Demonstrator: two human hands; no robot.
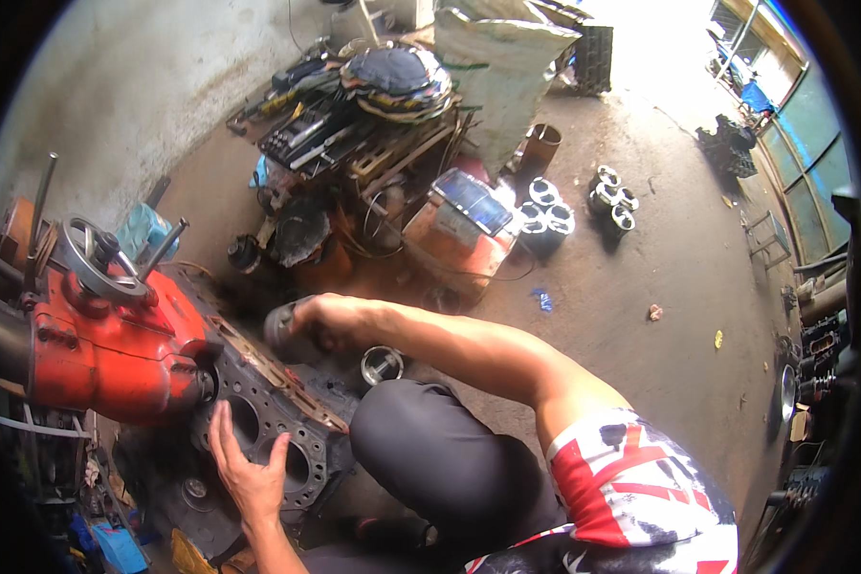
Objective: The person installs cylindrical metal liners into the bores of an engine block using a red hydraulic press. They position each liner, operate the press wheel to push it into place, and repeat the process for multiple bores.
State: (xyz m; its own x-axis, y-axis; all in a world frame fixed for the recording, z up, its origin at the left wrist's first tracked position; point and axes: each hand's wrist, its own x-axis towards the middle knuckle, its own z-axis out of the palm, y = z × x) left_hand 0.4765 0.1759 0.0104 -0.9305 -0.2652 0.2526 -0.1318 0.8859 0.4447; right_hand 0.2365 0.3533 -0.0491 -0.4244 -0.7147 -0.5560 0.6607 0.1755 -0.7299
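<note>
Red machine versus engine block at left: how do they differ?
The red machine is painted red; the engine block is grey. The red machine carries a handwheel; the engine block has round open bores. Both look metal.

Hands: two, the left hand [253,478] at lower left and the right hand [323,318] left of centre
Dark rounded part [278,327] by the right hand: one, blurred
Engine block [318,474]: one, lower left
Open bores [299,466] in the block: two plainly visible
Red machine [105,354]: one, at left
Handwheel [102,254]: one, on the machine
Loose ring-topped part [383,365]: one, near the centre
Ring-topped cluster [559,228], upper centre: at least three pieces
Ring-topped cluster further right [606,197]: four pieces
Brown sleeve [540,148]: one, upper centre
White sack [497,72]: one, top centre
Hand tools [306,139], upper left: many, overlapping too much to count
</note>
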